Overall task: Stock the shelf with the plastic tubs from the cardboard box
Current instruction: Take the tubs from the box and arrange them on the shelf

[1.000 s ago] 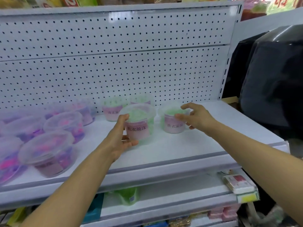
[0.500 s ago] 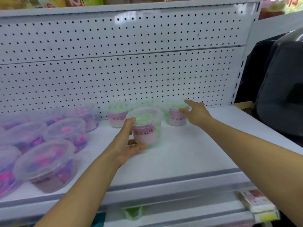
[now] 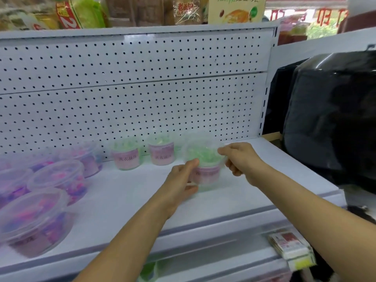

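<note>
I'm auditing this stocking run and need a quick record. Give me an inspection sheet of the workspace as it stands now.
Surface: white shelf, pegboard back.
Job's things: green tub between both hands; two green tubs at the back; cardboard box not seen.
Clutter: pink tubs on the shelf's left.
Grippers: left hand holds the tub's side; right hand at its rim, contact unclear.
Cables: nothing seen.
Surroundings: food packets on top; black object on the right; small boxes on the lower shelf.

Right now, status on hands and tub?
Left hand gripping green tub on shelf. Right hand at its rim. Two tubs behind, path clear.
</note>
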`<action>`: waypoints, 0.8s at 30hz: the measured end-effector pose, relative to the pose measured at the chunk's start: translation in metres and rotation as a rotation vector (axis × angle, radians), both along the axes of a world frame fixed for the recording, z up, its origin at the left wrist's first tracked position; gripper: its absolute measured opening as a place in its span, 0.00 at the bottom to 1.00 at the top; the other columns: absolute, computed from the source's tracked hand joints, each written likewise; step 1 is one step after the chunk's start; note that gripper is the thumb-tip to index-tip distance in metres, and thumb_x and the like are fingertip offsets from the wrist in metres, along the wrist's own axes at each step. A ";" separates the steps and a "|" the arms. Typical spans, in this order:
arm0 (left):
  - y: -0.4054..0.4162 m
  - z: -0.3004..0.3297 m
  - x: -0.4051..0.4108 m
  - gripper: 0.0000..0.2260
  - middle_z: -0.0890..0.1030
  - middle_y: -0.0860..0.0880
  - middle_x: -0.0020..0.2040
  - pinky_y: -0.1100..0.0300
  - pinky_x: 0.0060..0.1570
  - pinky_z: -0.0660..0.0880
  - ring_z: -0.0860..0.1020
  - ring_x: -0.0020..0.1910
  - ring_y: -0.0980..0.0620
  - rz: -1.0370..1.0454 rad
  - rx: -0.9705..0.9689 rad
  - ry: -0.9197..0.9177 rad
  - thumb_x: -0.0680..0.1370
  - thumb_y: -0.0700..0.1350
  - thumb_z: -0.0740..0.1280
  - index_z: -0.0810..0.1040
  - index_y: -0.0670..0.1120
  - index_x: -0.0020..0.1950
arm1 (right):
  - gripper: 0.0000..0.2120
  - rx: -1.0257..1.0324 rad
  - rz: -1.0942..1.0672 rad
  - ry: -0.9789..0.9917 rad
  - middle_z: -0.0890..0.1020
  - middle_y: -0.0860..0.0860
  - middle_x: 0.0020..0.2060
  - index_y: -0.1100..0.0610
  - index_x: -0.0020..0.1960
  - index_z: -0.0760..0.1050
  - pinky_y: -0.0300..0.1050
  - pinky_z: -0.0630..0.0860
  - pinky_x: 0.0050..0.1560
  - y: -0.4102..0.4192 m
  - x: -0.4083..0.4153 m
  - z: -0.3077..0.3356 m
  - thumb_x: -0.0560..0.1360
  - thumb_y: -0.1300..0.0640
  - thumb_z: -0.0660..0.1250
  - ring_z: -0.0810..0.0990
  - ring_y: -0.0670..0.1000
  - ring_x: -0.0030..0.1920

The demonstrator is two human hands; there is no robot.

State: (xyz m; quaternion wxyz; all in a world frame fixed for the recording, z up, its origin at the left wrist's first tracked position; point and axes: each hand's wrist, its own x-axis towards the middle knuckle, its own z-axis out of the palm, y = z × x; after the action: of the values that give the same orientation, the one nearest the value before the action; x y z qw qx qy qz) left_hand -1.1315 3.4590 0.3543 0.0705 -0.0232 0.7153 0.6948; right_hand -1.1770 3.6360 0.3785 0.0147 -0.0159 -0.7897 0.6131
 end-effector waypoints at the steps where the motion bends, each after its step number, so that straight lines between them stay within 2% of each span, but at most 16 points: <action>1: 0.002 -0.002 -0.004 0.23 0.73 0.52 0.62 0.53 0.61 0.74 0.76 0.58 0.51 -0.007 -0.111 0.030 0.75 0.62 0.64 0.72 0.50 0.65 | 0.08 -0.009 -0.032 -0.008 0.72 0.56 0.29 0.62 0.42 0.74 0.39 0.60 0.25 0.011 -0.002 -0.001 0.76 0.57 0.67 0.64 0.51 0.26; 3: 0.003 -0.007 -0.016 0.28 0.68 0.55 0.67 0.57 0.59 0.67 0.71 0.65 0.52 0.027 -0.422 0.173 0.74 0.65 0.63 0.67 0.52 0.70 | 0.09 -0.033 -0.106 -0.026 0.71 0.56 0.28 0.62 0.40 0.72 0.39 0.60 0.25 0.033 -0.009 -0.005 0.76 0.58 0.66 0.64 0.51 0.26; 6: 0.001 -0.011 -0.041 0.25 0.63 0.54 0.73 0.61 0.62 0.61 0.62 0.72 0.53 0.079 -0.789 0.491 0.77 0.59 0.63 0.66 0.51 0.72 | 0.13 -0.061 -0.210 -0.063 0.70 0.56 0.27 0.60 0.35 0.68 0.40 0.59 0.25 0.058 -0.023 -0.013 0.76 0.59 0.66 0.63 0.51 0.26; 10: -0.002 -0.015 -0.079 0.24 0.56 0.55 0.78 0.54 0.72 0.54 0.49 0.77 0.55 0.030 -1.071 0.674 0.79 0.53 0.63 0.65 0.51 0.74 | 0.14 -0.044 -0.280 -0.086 0.71 0.56 0.28 0.59 0.35 0.67 0.41 0.60 0.26 0.073 -0.049 -0.020 0.77 0.58 0.65 0.63 0.51 0.26; 14: -0.001 -0.014 -0.111 0.25 0.58 0.52 0.78 0.51 0.75 0.52 0.52 0.78 0.51 -0.001 -1.278 0.749 0.80 0.51 0.61 0.62 0.51 0.76 | 0.12 -0.025 -0.320 -0.086 0.71 0.56 0.28 0.60 0.37 0.68 0.42 0.61 0.27 0.076 -0.079 -0.025 0.77 0.58 0.64 0.64 0.52 0.26; 17: 0.003 -0.017 -0.126 0.24 0.60 0.52 0.77 0.53 0.75 0.52 0.55 0.77 0.51 0.000 -1.318 0.739 0.80 0.52 0.60 0.61 0.52 0.76 | 0.10 -0.029 -0.340 -0.068 0.72 0.56 0.29 0.61 0.38 0.70 0.42 0.63 0.27 0.073 -0.103 -0.025 0.76 0.58 0.65 0.65 0.52 0.27; 21: 0.005 -0.022 -0.135 0.26 0.60 0.54 0.77 0.54 0.71 0.59 0.54 0.77 0.52 -0.011 -1.233 0.706 0.80 0.51 0.61 0.58 0.53 0.77 | 0.12 -0.026 -0.368 -0.057 0.70 0.56 0.29 0.58 0.36 0.66 0.43 0.63 0.28 0.067 -0.132 -0.025 0.76 0.59 0.65 0.64 0.51 0.27; 24: 0.005 -0.022 -0.143 0.27 0.60 0.53 0.77 0.54 0.71 0.60 0.54 0.77 0.52 -0.021 -1.196 0.691 0.79 0.50 0.62 0.58 0.53 0.77 | 0.13 0.009 -0.408 -0.031 0.70 0.56 0.33 0.56 0.35 0.64 0.44 0.63 0.29 0.061 -0.149 -0.028 0.76 0.58 0.64 0.65 0.52 0.30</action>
State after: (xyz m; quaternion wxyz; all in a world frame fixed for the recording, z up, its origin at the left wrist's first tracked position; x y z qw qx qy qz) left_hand -1.2749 3.4644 0.3321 -0.1795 0.1715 0.9573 0.1479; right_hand -1.3261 3.6968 0.3506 0.1264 -0.1849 -0.7729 0.5938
